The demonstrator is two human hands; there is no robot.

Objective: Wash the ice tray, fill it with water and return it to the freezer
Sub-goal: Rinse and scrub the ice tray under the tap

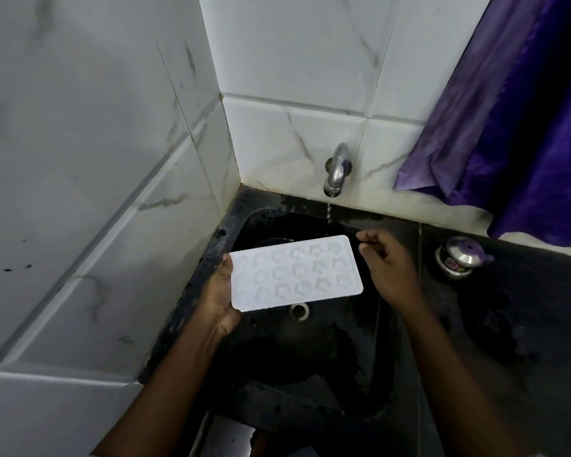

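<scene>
1. The left hand [220,293] is gripping the white ice tray [295,273] by its short left edge. The thumb is lying along the top of that edge, and the fingers are tucked underneath where I can't see them.
2. The tray is hanging in the air over the black sink [277,351], cavity side up and pretty much level, stretching from the left hand across toward the right one. Can't tell if there's any water sitting in the cavities.
3. The right hand [389,262] is hovering just off the tray's far right corner, not touching it. Its fingers are loosely curled and it's holding nothing.
4. The tap [337,169] is sticking out of the tiled wall [294,61], up and beyond the right hand. A thin trickle of water [328,214] is running down just left of that hand's fingertips, past the tray's far edge. Whether it's actually hitting the tray, I can't tell.
5. The drain [299,311] is peeking out right under the tray's near edge, between the two forearms.
6. Off to the right of the right hand, a small steel container [459,258] with a purple lid is sitting on the dark desk [524,308], well apart from the tray.
7. A purple cloth [524,127] is hanging above that container, up and right of the right hand.
</scene>
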